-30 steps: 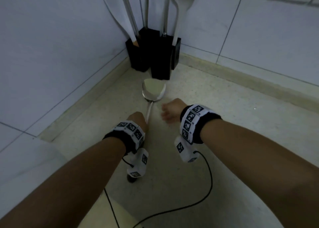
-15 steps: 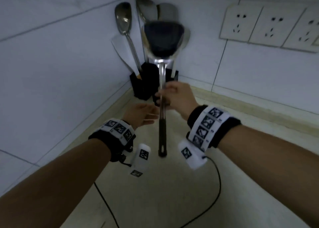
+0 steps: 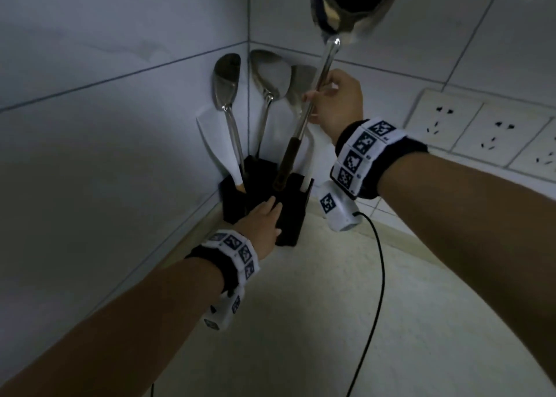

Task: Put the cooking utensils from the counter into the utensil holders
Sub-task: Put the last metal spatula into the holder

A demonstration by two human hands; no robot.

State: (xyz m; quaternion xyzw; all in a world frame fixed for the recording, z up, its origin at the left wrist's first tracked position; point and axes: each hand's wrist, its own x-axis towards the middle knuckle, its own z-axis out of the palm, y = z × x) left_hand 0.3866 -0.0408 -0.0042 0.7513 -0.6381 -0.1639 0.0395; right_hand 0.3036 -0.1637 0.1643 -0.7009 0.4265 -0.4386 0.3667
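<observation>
My right hand (image 3: 337, 101) grips the metal shaft of a large steel spatula (image 3: 346, 14), held nearly upright with its blade at the top of the view. Its dark handle end (image 3: 285, 168) hangs right at the mouth of the front black utensil holder (image 3: 293, 213) in the corner. My left hand (image 3: 261, 219) lies flat against that holder's front left side, fingers extended. The black holders behind it (image 3: 233, 204) carry a steel ladle (image 3: 225, 77), a steel turner (image 3: 267, 71) and a white spatula (image 3: 215, 144).
Two tiled walls meet at the corner behind the holders. Wall sockets (image 3: 487, 132) sit on the right wall. A black cable (image 3: 380, 264) runs from my right wrist device down across the pale speckled counter (image 3: 391, 321).
The spatula went from lying on the counter to being lifted and carried to the corner; its handle end now hangs at the front holder. My left hand let go and moved onto the holder.
</observation>
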